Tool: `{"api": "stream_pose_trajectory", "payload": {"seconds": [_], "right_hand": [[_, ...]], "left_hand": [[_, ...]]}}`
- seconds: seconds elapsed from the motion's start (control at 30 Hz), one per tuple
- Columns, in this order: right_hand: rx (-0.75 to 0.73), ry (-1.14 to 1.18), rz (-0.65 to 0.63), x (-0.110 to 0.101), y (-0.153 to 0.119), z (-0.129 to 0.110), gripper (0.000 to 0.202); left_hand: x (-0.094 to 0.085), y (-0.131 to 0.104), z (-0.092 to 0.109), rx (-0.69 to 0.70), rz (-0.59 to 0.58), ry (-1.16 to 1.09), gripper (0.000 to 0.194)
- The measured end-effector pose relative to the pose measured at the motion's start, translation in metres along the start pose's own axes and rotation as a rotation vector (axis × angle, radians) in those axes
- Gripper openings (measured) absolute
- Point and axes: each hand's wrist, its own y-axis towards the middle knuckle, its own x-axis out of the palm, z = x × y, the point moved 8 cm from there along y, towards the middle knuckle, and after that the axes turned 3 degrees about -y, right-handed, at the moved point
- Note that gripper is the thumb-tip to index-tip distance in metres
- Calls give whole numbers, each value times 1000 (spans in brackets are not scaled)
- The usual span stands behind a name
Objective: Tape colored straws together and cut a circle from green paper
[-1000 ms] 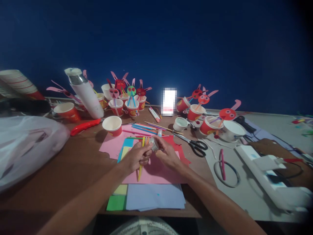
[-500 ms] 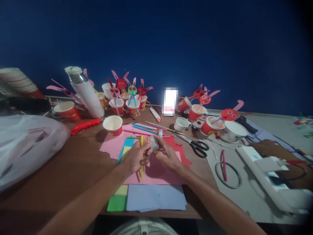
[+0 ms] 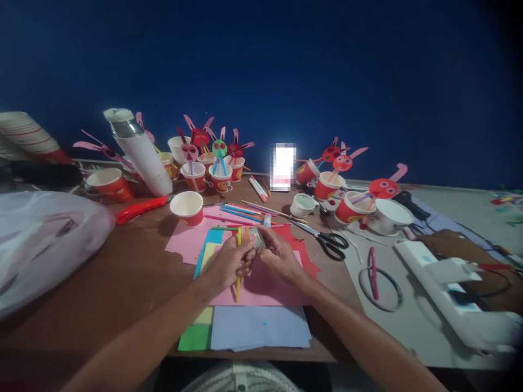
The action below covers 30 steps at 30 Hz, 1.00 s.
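Note:
Yellow and orange sticks (image 3: 238, 289) stand upright in my left hand (image 3: 232, 260), whose fingers are wrapped round them. My right hand (image 3: 281, 259) is closed on a small clear roll, perhaps tape (image 3: 257, 237), between the two hands; its far side is partly hidden by my fingers. Both hands are over a pink sheet (image 3: 269, 291) on a stack of coloured paper. Just beyond them lie blue, pink and wooden sticks (image 3: 237, 213) and a small glue tube (image 3: 267, 220).
Black-handled scissors (image 3: 332, 245) lie right of the paper. Paper cups (image 3: 187, 209) with animal faces on sticks line the back. A white bottle (image 3: 143, 158) and plastic bag (image 3: 49, 245) are at left, a power strip (image 3: 433, 294) at right.
The clear roll has tilted and sunk slightly between my hands. Both hands keep their grip, and the whole view has shifted a little.

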Motion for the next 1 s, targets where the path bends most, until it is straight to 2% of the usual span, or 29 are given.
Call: {"api": "stream_pose_trajectory", "payload": {"seconds": [0.3, 0.53, 0.7, 0.83, 1.0], "right_hand": [[0, -43, -14, -1, 0, 2, 55], [-63, 39, -42, 1, 3, -4, 46], [-119, 59, -64, 2, 2, -10, 53], [-123, 0, -36, 2, 1, -9, 41], [-73, 39, 13, -1, 1, -8, 31]], "left_hand": [[0, 0, -3, -20, -7, -68, 36], [-1, 3, 1, -45, -58, -223, 35], [-4, 4, 3, -99, -83, -292, 36], [-7, 5, 3, -144, -84, -325, 41], [-8, 4, 4, -175, -62, -284, 37]]}}
